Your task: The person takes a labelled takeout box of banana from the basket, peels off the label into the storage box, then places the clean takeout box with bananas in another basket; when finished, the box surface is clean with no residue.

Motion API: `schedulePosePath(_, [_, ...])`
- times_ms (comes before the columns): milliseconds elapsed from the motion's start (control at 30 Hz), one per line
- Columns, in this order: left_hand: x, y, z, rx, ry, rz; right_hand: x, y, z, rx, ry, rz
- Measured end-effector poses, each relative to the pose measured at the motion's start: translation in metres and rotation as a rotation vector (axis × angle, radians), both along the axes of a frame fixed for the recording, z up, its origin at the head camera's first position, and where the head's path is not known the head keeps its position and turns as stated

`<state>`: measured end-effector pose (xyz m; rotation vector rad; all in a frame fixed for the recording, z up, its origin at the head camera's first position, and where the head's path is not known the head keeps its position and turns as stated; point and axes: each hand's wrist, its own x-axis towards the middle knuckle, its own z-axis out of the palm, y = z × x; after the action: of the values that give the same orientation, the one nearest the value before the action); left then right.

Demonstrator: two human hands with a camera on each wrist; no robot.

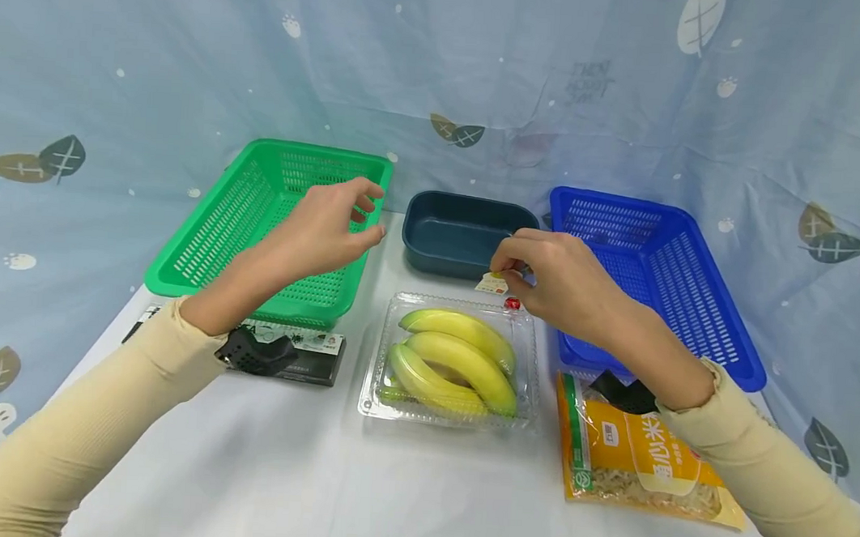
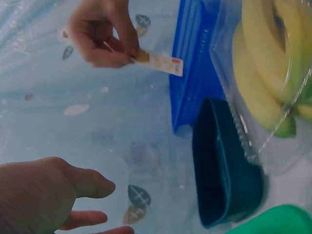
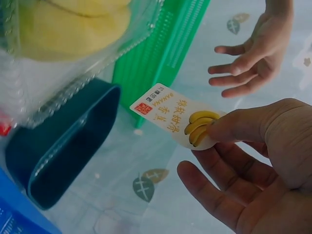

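Observation:
My right hand (image 1: 564, 280) pinches a white banana label (image 3: 168, 114) between thumb and forefinger. Printed bananas and orange writing show on its face in the right wrist view. Below the label, a clear plastic clamshell box (image 1: 374, 383) holds several yellow-green bananas (image 1: 462, 359) under its lid. A small red item (image 1: 512, 304) sits by the box's far right corner. My left hand (image 1: 326, 229) hovers over the right side of the green basket, empty, its fingers loosely bent and thumb apart.
A green basket (image 1: 198, 244) stands at the left, a dark teal tub (image 1: 441, 263) at the back middle, and a blue basket (image 1: 706, 283) at the right. In front of the blue basket lies a yellow food packet (image 1: 611, 440). A flat black box (image 1: 315, 368) lies before the green basket.

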<state>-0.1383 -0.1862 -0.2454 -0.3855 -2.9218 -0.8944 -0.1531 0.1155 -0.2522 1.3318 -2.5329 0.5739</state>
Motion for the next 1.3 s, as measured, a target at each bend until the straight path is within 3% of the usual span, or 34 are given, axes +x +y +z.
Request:
schedulePosePath(167, [-0.018,0.000,0.000,-0.035,-0.030,-0.001,-0.008,0.004,0.001,0.017,0.015,-0.034])
schedulePosePath(500, [-0.053,0.005,-0.011,-0.125,-0.109,0.009,-0.037,0.013,-0.004,0.029,0.009,-0.088])
schedulePosePath(700, [-0.073,0.011,-0.018,-0.130,-0.134,0.021,-0.052,0.014,-0.006,0.032,0.003,-0.101])
schedulePosePath(1300, [-0.121,0.040,-0.042,-0.225,-0.236,0.030,-0.086,0.009,-0.018,0.121,-0.059,-0.152])
